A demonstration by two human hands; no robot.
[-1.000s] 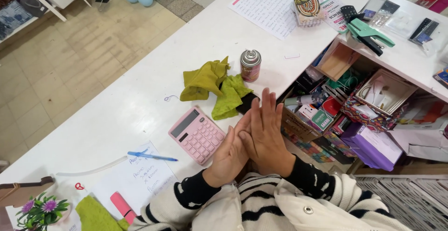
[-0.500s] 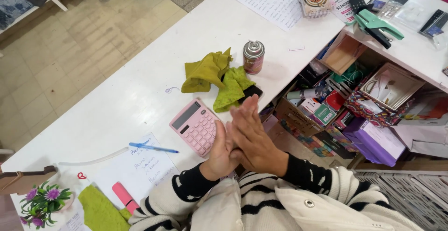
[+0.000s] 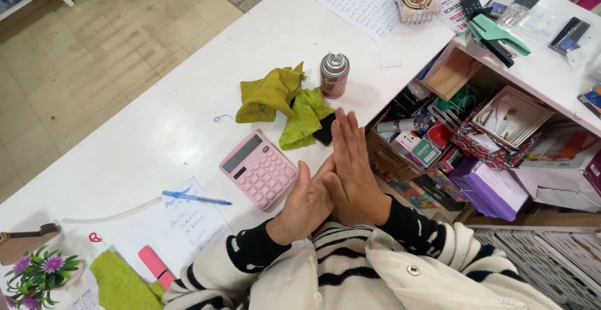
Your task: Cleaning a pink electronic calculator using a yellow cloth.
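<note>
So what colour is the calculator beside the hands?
Pink, seen in the head view: calculator.

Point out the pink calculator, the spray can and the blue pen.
pink calculator [image 3: 258, 168], head view, on its keypad.
spray can [image 3: 334, 75], head view, on its side below the cap.
blue pen [image 3: 196, 198], head view, on the middle of its barrel.

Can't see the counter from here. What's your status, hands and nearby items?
Left hand and right hand pressed palm to palm, holding nothing. Pink calculator just left; green cloths, spray can beyond. Nothing between.
</note>
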